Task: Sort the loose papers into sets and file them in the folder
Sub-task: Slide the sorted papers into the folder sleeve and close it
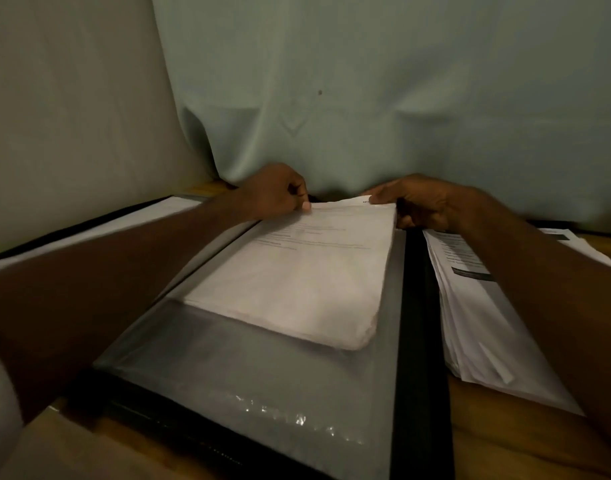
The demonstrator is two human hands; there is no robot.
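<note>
A black display folder lies open on the table in front of me, a clear plastic sleeve on top. A set of printed white papers sits partway inside that sleeve, its far end sticking out. My left hand pinches the far left corner at the sleeve's mouth. My right hand grips the far right corner of the papers. A second stack of printed papers lies to the right of the folder's spine, under my right forearm.
A pale green curtain hangs right behind the table, and a beige wall closes the left side. The wooden tabletop shows at the near right. More white sheets lie on the folder's left half, beyond my left forearm.
</note>
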